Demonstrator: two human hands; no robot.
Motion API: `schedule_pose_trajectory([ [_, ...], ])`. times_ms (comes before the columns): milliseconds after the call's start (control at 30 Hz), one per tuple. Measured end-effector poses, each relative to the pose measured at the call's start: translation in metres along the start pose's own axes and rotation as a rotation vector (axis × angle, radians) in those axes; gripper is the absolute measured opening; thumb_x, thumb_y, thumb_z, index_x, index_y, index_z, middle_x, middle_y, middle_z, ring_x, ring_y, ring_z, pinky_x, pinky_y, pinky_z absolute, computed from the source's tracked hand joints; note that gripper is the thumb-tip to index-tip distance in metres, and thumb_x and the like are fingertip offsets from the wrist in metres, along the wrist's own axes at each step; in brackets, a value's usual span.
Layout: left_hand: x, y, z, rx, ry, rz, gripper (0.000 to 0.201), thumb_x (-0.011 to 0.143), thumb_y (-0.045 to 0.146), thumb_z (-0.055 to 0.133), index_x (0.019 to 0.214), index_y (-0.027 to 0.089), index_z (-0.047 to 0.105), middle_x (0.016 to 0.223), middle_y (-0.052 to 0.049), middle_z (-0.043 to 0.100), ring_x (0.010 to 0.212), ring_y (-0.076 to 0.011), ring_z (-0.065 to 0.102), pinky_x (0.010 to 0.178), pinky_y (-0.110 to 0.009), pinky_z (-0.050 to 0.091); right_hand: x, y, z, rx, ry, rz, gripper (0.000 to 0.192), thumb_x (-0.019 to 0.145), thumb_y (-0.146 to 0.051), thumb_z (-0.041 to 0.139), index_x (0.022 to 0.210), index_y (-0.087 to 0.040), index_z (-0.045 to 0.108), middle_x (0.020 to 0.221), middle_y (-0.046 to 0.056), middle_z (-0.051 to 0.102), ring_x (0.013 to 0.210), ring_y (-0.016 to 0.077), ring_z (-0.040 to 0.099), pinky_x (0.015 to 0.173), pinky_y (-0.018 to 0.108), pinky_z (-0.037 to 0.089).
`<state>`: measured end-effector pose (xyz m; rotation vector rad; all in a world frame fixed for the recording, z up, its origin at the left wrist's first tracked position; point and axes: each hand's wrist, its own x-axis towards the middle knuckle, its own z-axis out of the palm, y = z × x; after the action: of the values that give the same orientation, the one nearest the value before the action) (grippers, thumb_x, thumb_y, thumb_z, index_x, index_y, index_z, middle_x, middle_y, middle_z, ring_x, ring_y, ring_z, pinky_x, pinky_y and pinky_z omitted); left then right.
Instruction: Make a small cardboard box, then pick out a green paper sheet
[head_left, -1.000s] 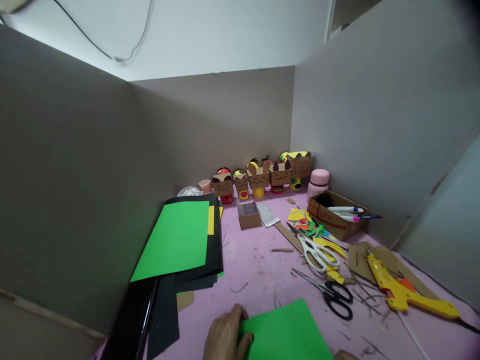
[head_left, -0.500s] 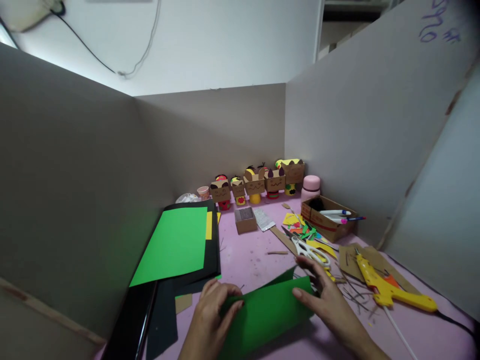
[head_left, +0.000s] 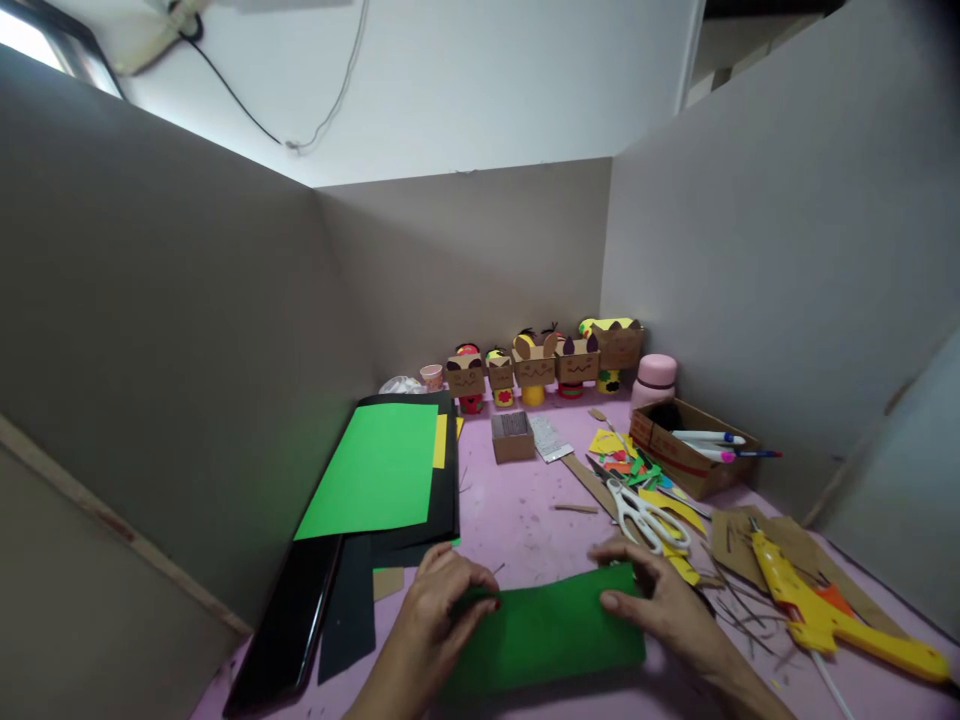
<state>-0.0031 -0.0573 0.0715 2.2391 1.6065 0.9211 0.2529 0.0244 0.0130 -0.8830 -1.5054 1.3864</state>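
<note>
A dark green sheet of paper [head_left: 555, 632], folded along its length, spans the space between my two hands at the near side of the table. My left hand [head_left: 442, 615] pinches its left end between thumb and fingers. At the other end, my right hand [head_left: 660, 600] grips the upper right corner, thumb in front and fingers behind. The paper's lower left part runs behind my left wrist. White-handled scissors [head_left: 637, 515] lie just beyond my right hand, beside yellow paper scraps.
Left lies a bright green sheet [head_left: 382, 465] on black card, near a glossy black object [head_left: 289, 625]. A yellow glue gun [head_left: 832, 610] rests right. Behind stand a small cardboard box [head_left: 514, 440], a box of pens [head_left: 690, 455], a pink bottle [head_left: 655, 382] and several cardboard-faced figures [head_left: 534, 368].
The raised back flap of the green paper has come down, and the paper now looks flatter, its top edge nearly level. The camera view has turned slightly left.
</note>
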Motion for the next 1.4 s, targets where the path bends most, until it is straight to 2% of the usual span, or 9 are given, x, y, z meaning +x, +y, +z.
schedule_pose_trajectory([
  [33,-0.001,0.000,0.000,0.003,0.018,-0.002,0.009,0.082,0.015,0.054,0.079,0.022,0.059,0.074,0.002,0.064,0.074,-0.0150,0.058,0.094,-0.040,0.032,0.000,0.002,0.001,0.020,0.003,0.000,0.025,0.058,-0.035,0.077,0.076,-0.021,0.068,0.077,0.002,0.060,0.075,0.0214,0.056,0.068,0.030,0.045],
  [100,-0.003,-0.001,0.001,-0.017,0.090,-0.049,0.008,0.080,0.017,0.057,0.083,0.023,0.061,0.077,0.001,0.065,0.078,-0.0168,0.059,0.092,-0.040,0.034,-0.001,0.006,0.002,0.053,0.014,0.001,0.022,0.061,-0.036,0.076,0.059,-0.019,0.063,0.072,0.002,0.060,0.073,0.0199,0.056,0.066,0.028,0.045],
  [200,-0.008,-0.007,0.008,-0.222,0.296,-0.230,0.029,0.076,0.022,0.062,0.104,0.025,0.056,0.087,-0.001,0.064,0.086,-0.0189,0.058,0.085,-0.035,0.040,-0.003,0.014,0.003,0.120,0.033,0.040,0.020,0.066,-0.037,0.073,0.068,-0.018,0.068,0.072,0.002,0.063,0.069,0.0187,0.056,0.062,0.027,0.046],
  [300,-0.014,-0.018,0.020,-0.637,0.428,-0.407,0.059,0.068,0.026,0.070,0.122,0.022,0.044,0.101,-0.005,0.062,0.092,-0.0185,0.057,0.085,-0.032,0.042,-0.005,0.023,0.004,0.198,0.086,0.089,0.021,0.068,-0.038,0.073,0.075,-0.019,0.069,0.065,0.000,0.063,0.063,0.0168,0.058,0.057,0.025,0.047],
  [400,-0.017,-0.025,0.032,-0.858,0.376,-0.518,0.053,0.061,0.034,0.076,0.107,0.015,0.058,0.098,-0.009,0.066,0.087,-0.0219,0.060,0.076,-0.032,0.046,-0.007,0.027,0.008,0.267,0.138,0.112,0.022,0.067,-0.041,0.074,0.071,-0.020,0.067,0.063,-0.001,0.066,0.058,0.0160,0.060,0.055,0.025,0.049],
  [533,-0.019,-0.021,0.044,-0.917,0.381,-0.601,0.036,0.065,0.043,0.071,0.081,0.011,0.067,0.076,-0.007,0.069,0.069,-0.0190,0.059,0.063,-0.029,0.045,-0.011,0.021,0.014,0.395,0.188,0.158,0.024,0.063,-0.040,0.077,0.075,-0.021,0.069,0.068,0.001,0.072,0.058,0.0181,0.065,0.054,0.026,0.052],
  [933,-0.014,0.010,0.033,-0.892,0.480,-0.662,0.034,0.062,0.045,0.073,0.065,0.012,0.067,0.059,0.000,0.060,0.056,-0.0132,0.050,0.052,-0.022,0.037,-0.010,0.015,0.004,0.510,0.131,0.305,0.025,0.060,-0.033,0.081,0.080,-0.022,0.070,0.071,0.002,0.075,0.060,0.0207,0.070,0.055,0.027,0.055],
  [1100,-0.013,0.018,0.030,-0.890,0.463,-0.676,0.033,0.063,0.044,0.073,0.065,0.012,0.067,0.058,0.001,0.059,0.055,-0.0117,0.047,0.051,-0.021,0.036,-0.014,0.009,0.002,0.436,0.170,0.324,0.031,0.056,-0.036,0.082,0.078,-0.019,0.069,0.067,0.004,0.074,0.056,0.0235,0.069,0.050,0.029,0.054],
  [1400,-0.012,0.030,0.023,-0.935,0.428,-0.728,0.038,0.057,0.047,0.075,0.067,0.011,0.068,0.060,-0.001,0.060,0.054,-0.0129,0.049,0.049,-0.022,0.037,-0.022,-0.004,0.011,0.483,0.273,0.281,0.029,0.055,-0.034,0.082,0.078,-0.021,0.069,0.064,0.002,0.074,0.049,0.0194,0.067,0.045,0.024,0.052],
])
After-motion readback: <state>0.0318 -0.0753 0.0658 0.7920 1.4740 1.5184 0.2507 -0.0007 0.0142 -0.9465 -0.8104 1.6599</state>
